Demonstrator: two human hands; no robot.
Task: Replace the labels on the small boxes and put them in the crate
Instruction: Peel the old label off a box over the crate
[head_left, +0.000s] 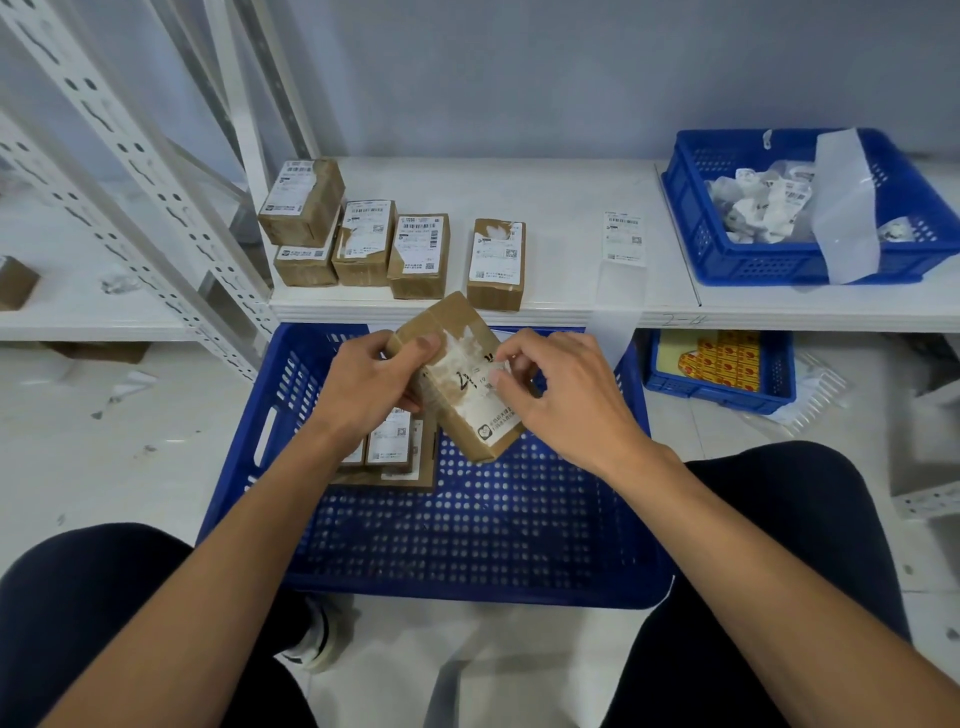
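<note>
My left hand (371, 382) grips a small brown cardboard box (457, 374) above the big blue crate (467, 545). The white label on the box is half torn away. My right hand (563, 392) pinches a peeled edge of that old label (496, 371). Under my left wrist, a few labelled boxes (392, 447) lie in the crate's far left corner. On the white shelf (561, 208) behind the crate stand several more small boxes (363, 239); one box (496, 262) stands apart to their right. A fresh label sheet (623, 239) lies on the shelf.
A blue basket (727, 260) at the shelf's right holds crumpled label scraps and a backing strip. A smaller blue bin (779, 379) with yellow and red packets sits on the floor under the shelf. White slotted rack posts (130, 156) rise at the left. My knees flank the crate.
</note>
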